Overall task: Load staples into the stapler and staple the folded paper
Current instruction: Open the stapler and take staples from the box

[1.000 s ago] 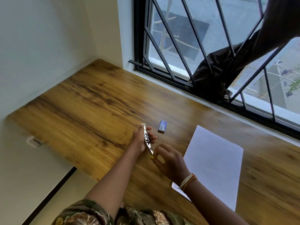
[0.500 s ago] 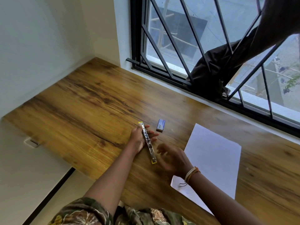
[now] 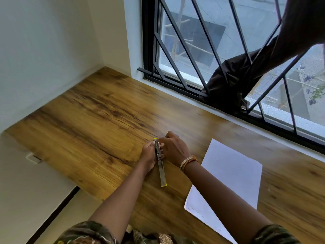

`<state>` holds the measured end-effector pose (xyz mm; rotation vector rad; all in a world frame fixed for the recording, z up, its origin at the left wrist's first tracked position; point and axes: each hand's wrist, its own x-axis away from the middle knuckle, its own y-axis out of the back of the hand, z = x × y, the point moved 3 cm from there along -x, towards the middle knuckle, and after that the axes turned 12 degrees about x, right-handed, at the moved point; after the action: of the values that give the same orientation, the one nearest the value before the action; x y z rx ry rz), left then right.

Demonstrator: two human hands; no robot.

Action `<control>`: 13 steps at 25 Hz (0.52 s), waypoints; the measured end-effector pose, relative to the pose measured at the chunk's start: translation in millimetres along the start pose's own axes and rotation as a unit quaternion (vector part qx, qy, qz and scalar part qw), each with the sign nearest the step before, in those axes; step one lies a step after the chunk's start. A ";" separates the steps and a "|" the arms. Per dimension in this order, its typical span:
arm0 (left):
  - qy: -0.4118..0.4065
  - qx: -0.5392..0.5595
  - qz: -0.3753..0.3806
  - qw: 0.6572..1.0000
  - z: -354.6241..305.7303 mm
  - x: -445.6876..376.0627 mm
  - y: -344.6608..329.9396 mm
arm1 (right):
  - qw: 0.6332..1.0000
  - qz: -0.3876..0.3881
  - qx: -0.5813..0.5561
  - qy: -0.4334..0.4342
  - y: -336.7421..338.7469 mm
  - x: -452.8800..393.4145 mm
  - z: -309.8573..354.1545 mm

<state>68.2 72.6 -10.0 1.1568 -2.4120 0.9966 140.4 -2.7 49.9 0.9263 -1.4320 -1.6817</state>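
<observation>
Now reached across: right hand (image 3: 173, 148), a second ago hovering open near the table's (image 3: 98, 110) front edge, curled over the far end of the long silver metal stapler with yellow tips (image 3: 159, 160) and covering the spot where the small blue staple box lay. Probably picking up that box or feeding staples in; too hidden to tell which, and cannot tell what those fingers hold. Left hand (image 3: 149, 155) wrapped round the stapler's far half, steadying it flat on the wood, opened out full length with its near tip pointing toward the front edge. Loading under way, then; stapling not begun. White sheet of paper (image 3: 228, 178) lying flat and, as far as visible, unfolded, toward the table's right, near corner over the front edge. Broad bare wood toward the left-hand wall and the window side.
</observation>
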 end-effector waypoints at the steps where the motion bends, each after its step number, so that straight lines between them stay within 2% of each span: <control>1: -0.001 -0.001 -0.001 1.000 -0.4 0.4 -0.1 | 1.000 0.008 0.011 -0.002 -0.5 0.2 -1.6; 8: -0.008 0.008 0.011 1.000 3.7 -2.3 0.1 | 0.999 0.038 0.000 0.007 -11.7 -10.3 -8.0; 11: -0.018 0.003 -0.003 1.000 7.8 -2.7 0.3 | 0.997 0.061 -0.041 -0.012 -7.8 -17.2 -8.5; 13: -0.029 -0.001 -0.017 0.999 7.0 -0.4 -0.9 | 0.997 0.067 -0.037 0.005 -7.0 -15.9 -6.8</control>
<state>69.4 67.6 -14.9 1.2377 -2.4281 0.9643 153.3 8.9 43.2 0.7791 -1.3846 -1.6176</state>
